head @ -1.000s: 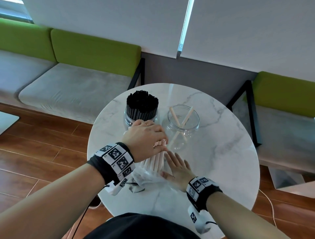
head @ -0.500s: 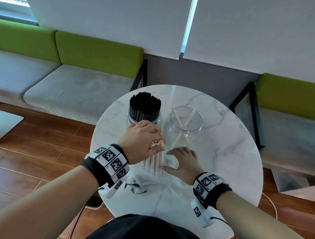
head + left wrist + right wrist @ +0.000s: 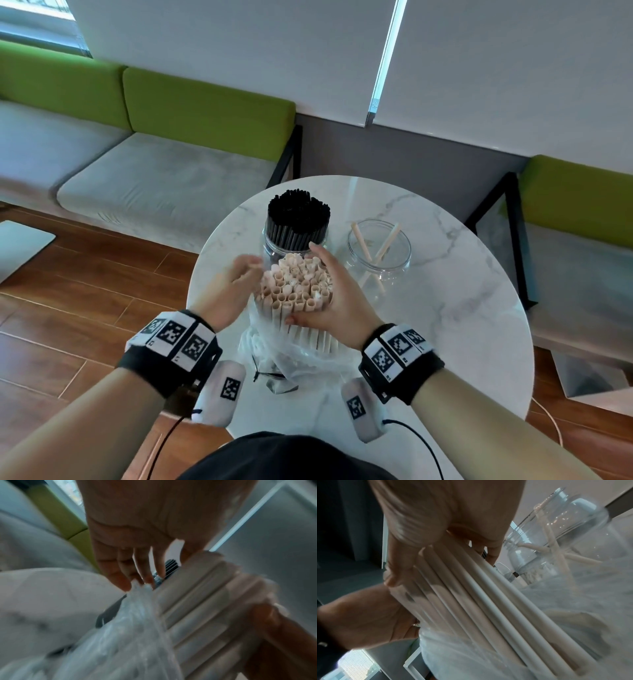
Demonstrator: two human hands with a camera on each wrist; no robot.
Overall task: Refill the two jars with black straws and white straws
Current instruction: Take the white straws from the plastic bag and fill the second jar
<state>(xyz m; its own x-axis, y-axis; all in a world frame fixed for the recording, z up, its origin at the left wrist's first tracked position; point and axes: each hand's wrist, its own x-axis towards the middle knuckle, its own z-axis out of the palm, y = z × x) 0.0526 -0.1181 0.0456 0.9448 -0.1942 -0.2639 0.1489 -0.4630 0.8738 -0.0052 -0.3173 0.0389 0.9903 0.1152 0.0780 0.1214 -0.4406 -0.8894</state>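
Observation:
A thick bundle of white straws (image 3: 296, 287) stands tilted on the marble table (image 3: 445, 308), its lower half in a loose plastic wrap (image 3: 294, 356). My right hand (image 3: 337, 301) grips the bundle from the right, fingers and thumb curled round it (image 3: 471, 588). My left hand (image 3: 233, 291), blurred, is at the bundle's left side, its fingertips (image 3: 120, 568) pinching a raised peak of the wrap (image 3: 133, 628). Behind the bundle, the left jar (image 3: 274, 246) is packed with black straws (image 3: 296, 219). The right jar (image 3: 378, 250) holds two white straws.
A thin black tie (image 3: 267, 373) lies on the table under the crumpled wrap near the front edge. Grey benches with green backs (image 3: 205, 102) run along the wall behind and to the right. Wooden floor (image 3: 85, 308) surrounds the small round table.
The straw bundle lay flat under both hands; it now stands raised on end. My right hand has gone from resting flat to gripping it, and my left hand has shifted to the wrap.

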